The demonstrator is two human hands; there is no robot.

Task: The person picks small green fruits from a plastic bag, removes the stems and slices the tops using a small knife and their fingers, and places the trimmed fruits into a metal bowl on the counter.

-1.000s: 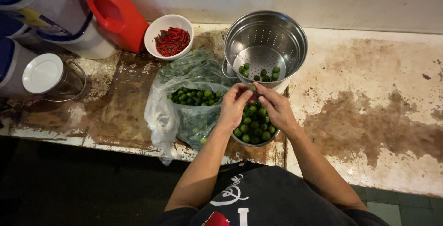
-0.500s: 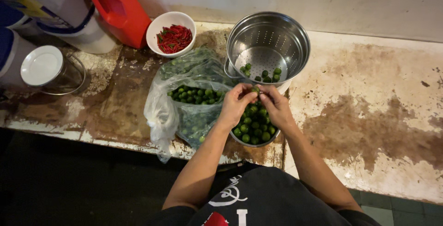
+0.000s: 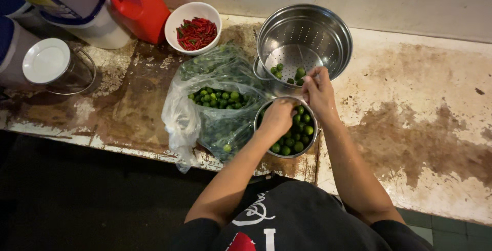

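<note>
My left hand (image 3: pixel 277 118) reaches down into a small steel bowl (image 3: pixel 313 139) of small green limes (image 3: pixel 296 141), with its fingertips hidden among the fruit. My right hand (image 3: pixel 319 91) is lifted over the near rim of a steel colander (image 3: pixel 307 23). Its fingers are pinched together on what looks like one small lime. A few limes (image 3: pixel 287 71) lie at the bottom of the colander. Left of the bowl, a clear plastic bag (image 3: pixel 179 112) slumps open with many more limes (image 3: pixel 218 97) inside.
A white bowl of red chillies (image 3: pixel 196 31) stands behind the bag, with a red jug (image 3: pixel 130 0) beside it. Big white tubs (image 3: pixel 82 10) and a glass jar with a white lid (image 3: pixel 47 61) fill the left. The stained counter (image 3: pixel 425 128) stretches right, its edge close to my body.
Both hands were together over the small bowl. My right hand has since lifted away towards the colander, while my left hand has dropped into the bowl.
</note>
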